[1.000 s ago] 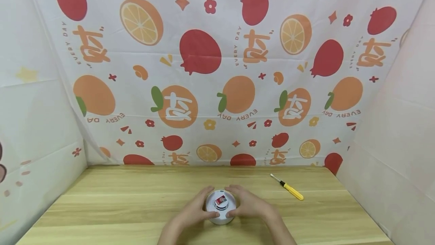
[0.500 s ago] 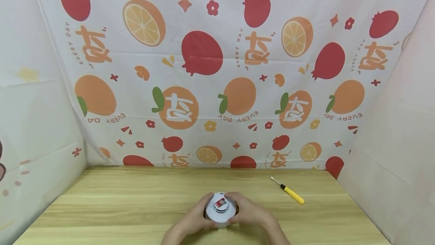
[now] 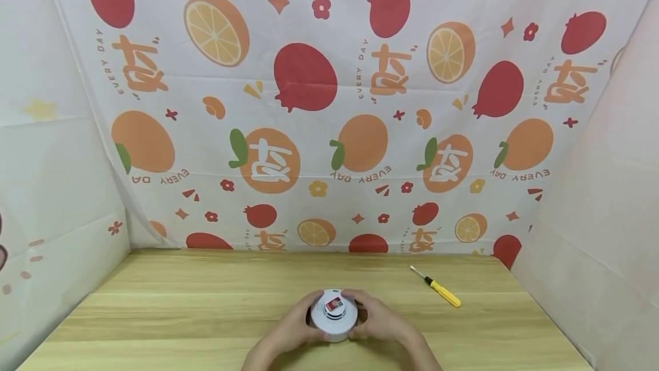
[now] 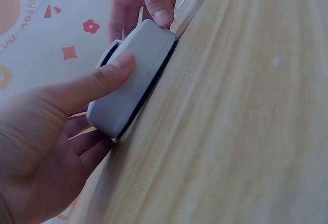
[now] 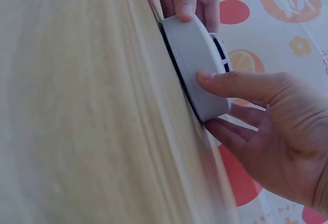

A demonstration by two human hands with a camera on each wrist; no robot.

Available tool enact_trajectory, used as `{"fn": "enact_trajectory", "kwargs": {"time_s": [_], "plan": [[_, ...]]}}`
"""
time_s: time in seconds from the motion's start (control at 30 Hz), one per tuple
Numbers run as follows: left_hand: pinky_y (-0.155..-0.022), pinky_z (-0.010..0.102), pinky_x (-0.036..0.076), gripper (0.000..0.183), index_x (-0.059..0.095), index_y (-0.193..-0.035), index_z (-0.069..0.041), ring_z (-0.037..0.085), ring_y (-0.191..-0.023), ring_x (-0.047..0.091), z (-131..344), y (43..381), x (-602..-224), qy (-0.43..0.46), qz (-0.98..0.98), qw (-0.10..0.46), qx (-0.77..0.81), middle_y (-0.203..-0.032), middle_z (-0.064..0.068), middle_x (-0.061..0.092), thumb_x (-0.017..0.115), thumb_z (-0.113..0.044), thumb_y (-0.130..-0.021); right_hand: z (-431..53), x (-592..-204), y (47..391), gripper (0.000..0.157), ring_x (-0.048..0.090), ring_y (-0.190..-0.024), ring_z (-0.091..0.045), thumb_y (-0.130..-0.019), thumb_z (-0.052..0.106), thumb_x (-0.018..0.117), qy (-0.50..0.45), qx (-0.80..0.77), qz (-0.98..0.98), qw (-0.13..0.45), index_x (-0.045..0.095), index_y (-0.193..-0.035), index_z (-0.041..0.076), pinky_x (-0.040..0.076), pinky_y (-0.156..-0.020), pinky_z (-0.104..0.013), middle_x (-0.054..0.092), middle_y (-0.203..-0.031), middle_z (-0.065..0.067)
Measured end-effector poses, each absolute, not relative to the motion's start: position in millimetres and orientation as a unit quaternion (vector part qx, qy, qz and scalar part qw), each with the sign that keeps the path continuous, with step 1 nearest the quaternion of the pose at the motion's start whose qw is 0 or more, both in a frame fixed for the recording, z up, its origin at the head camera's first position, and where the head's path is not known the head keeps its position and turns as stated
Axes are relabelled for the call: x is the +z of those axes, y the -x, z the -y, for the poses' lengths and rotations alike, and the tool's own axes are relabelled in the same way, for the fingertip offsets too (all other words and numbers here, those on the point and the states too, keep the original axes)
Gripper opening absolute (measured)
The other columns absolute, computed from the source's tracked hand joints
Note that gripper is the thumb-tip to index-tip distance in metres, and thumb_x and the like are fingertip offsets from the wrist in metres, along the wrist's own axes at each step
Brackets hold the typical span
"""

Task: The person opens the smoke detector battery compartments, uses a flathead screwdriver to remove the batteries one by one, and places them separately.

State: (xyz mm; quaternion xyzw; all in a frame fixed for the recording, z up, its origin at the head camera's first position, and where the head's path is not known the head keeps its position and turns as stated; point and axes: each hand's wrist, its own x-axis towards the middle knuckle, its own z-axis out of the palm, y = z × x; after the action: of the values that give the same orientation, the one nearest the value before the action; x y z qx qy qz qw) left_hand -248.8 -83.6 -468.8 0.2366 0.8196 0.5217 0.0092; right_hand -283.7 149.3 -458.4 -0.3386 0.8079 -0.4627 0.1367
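A round white smoke detector (image 3: 334, 325) with a raised vented centre and a red label sits face up on the wooden table (image 3: 206, 302), near the front middle. My left hand (image 3: 295, 325) grips its left side, fingers round the far edge and thumb on the near side wall. From the right, my right hand (image 3: 382, 320) holds it the same way. In the left wrist view, the left thumb lies across the side of the detector (image 4: 138, 78), whose dark lower rim is close over the tabletop. The right wrist view has the right thumb (image 5: 225, 83) pressed on that wall.
A screwdriver (image 3: 444, 292) with a yellow handle lies on the table to the right, behind the right hand, its metal tip pointing back and left. A fruit-print cloth (image 3: 319, 131) hangs along the back edge, and pale cloth walls (image 3: 592, 216) close off both sides.
Both thumbs have slid down from the detector's top face onto its near side wall. The detector stays at about the same spot, and the screwdriver has not moved.
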Motion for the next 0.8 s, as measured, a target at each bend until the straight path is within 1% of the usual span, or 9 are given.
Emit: {"fn": "enact_trajectory", "kwargs": {"time_s": [0.1, 0.27, 0.37, 0.43, 0.53, 0.57, 0.63, 0.7, 0.8], "plan": [[-0.100, 0.059, 0.023, 0.084, 0.035, -0.133, 0.010, 0.045, -0.122, 0.035, 84, 250, -469, -0.226, -0.814, 0.018, 0.534, -0.132, 0.029, 0.040, 0.079, -0.022, -0.070, -151, -459, 283, 0.070, 0.041, -0.121, -0.030, -0.074, 0.004, 0.073, 0.329, -0.494, -0.791, 0.147, 0.040, -0.135, 0.007, 0.037, -0.097, -0.028, 0.040, -0.135, -0.011], [-0.096, 0.054, 0.034, 0.073, 0.037, -0.131, 0.014, 0.042, -0.115, 0.044, 83, 251, -464, -0.197, -0.796, 0.016, 0.572, -0.126, 0.031, 0.045, 0.071, -0.026, -0.080, -151, -456, 282, 0.057, 0.044, -0.119, -0.031, -0.079, 0.004, 0.071, 0.310, -0.543, -0.765, 0.155, 0.043, -0.128, 0.008, 0.041, -0.095, -0.031, 0.044, -0.131, -0.016], [-0.092, 0.050, 0.040, 0.066, 0.041, -0.127, 0.014, 0.039, -0.109, 0.050, 81, 252, -459, -0.166, -0.793, -0.005, 0.586, -0.120, 0.030, 0.050, 0.067, -0.028, -0.084, -148, -453, 282, 0.051, 0.045, -0.118, -0.033, -0.079, 0.002, 0.070, 0.307, -0.556, -0.761, 0.133, 0.045, -0.124, 0.008, 0.043, -0.093, -0.032, 0.043, -0.131, -0.017], [-0.089, 0.048, 0.043, 0.059, 0.046, -0.123, 0.013, 0.035, -0.104, 0.053, 79, 251, -455, -0.148, -0.794, -0.021, 0.589, -0.115, 0.026, 0.055, 0.064, -0.029, -0.086, -147, -451, 283, 0.045, 0.047, -0.115, -0.036, -0.080, -0.002, 0.067, 0.312, -0.564, -0.758, 0.105, 0.047, -0.121, 0.005, 0.044, -0.091, -0.032, 0.044, -0.128, -0.019], [-0.085, 0.041, 0.046, 0.050, 0.054, -0.117, 0.011, 0.028, -0.098, 0.056, 78, 250, -450, -0.132, -0.798, -0.037, 0.587, -0.107, 0.019, 0.060, 0.058, -0.031, -0.090, -145, -449, 284, 0.038, 0.051, -0.109, -0.038, -0.082, -0.006, 0.064, 0.313, -0.582, -0.748, 0.068, 0.051, -0.116, -0.001, 0.047, -0.088, -0.033, 0.049, -0.120, -0.020], [-0.083, 0.039, 0.047, 0.048, 0.055, -0.116, 0.011, 0.026, -0.096, 0.056, 77, 250, -449, -0.132, -0.797, -0.039, 0.588, -0.105, 0.018, 0.061, 0.056, -0.031, -0.091, -145, -448, 285, 0.035, 0.053, -0.107, -0.036, -0.082, -0.005, 0.064, 0.310, -0.583, -0.749, 0.056, 0.052, -0.115, -0.002, 0.047, -0.087, -0.033, 0.051, -0.116, -0.019], [-0.082, 0.037, 0.049, 0.048, 0.053, -0.116, 0.012, 0.027, -0.096, 0.057, 78, 250, -447, -0.141, -0.790, -0.036, 0.595, -0.104, 0.018, 0.061, 0.053, -0.030, -0.094, -145, -446, 285, 0.033, 0.056, -0.103, -0.031, -0.082, 0.001, 0.066, 0.295, -0.579, -0.759, 0.037, 0.054, -0.113, -0.002, 0.048, -0.086, -0.030, 0.056, -0.111, -0.016], [-0.082, 0.037, 0.049, 0.048, 0.048, -0.118, 0.016, 0.031, -0.099, 0.057, 78, 249, -447, -0.157, -0.776, -0.030, 0.610, -0.106, 0.023, 0.060, 0.052, -0.025, -0.094, -145, -444, 285, 0.033, 0.059, -0.097, -0.026, -0.083, 0.008, 0.067, 0.277, -0.571, -0.772, 0.026, 0.056, -0.111, -0.003, 0.050, -0.082, -0.028, 0.059, -0.105, -0.013], [-0.082, 0.036, 0.050, 0.050, 0.037, -0.122, 0.023, 0.038, -0.102, 0.055, 80, 250, -449, -0.181, -0.744, -0.007, 0.643, -0.110, 0.031, 0.055, 0.056, -0.012, -0.092, -145, -444, 285, 0.032, 0.061, -0.086, -0.018, -0.085, 0.015, 0.066, 0.253, -0.564, -0.786, 0.019, 0.057, -0.110, -0.005, 0.052, -0.073, -0.025, 0.063, -0.096, -0.010]]}}
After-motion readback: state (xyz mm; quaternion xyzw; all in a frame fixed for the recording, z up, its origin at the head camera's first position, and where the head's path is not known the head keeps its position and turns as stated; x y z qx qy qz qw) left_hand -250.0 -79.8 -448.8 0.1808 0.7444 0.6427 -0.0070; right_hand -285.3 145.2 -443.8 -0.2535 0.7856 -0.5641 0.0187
